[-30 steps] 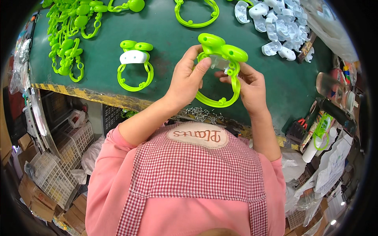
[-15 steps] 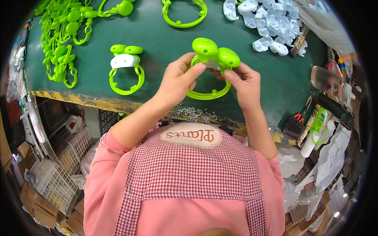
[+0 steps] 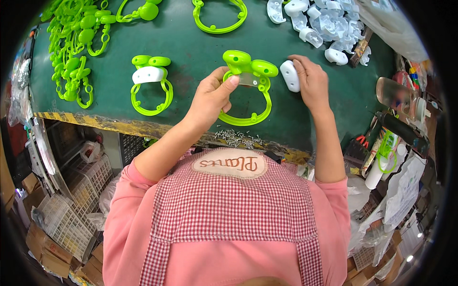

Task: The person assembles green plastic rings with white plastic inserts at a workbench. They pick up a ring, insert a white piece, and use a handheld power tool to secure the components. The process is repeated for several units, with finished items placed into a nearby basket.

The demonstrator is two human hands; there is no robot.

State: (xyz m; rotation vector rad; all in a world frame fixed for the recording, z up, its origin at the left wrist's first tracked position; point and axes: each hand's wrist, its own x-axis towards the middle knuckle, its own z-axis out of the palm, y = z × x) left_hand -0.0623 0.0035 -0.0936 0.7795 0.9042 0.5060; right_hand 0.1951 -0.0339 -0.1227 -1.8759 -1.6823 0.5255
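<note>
With our left hand (image 3: 211, 97) we pinch a green ring frame (image 3: 245, 120) near its ten o'clock, over the middle of the bench (image 3: 191, 62). At the frame's two o'clock, our right hand (image 3: 313, 85) grips a white plastic shell (image 3: 289, 76), apart from it. A white-banded green ring (image 3: 147, 74) lies at nine o'clock, small metal screws (image 3: 237, 138) at six.

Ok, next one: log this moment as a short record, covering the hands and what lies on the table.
Left hand: holding a green ring frame
Right hand: holding a white piece, apart from the frame
Table left: green ring with white band; green parts heap
Table far right: pale pieces
Near edge: small metal bits
</note>
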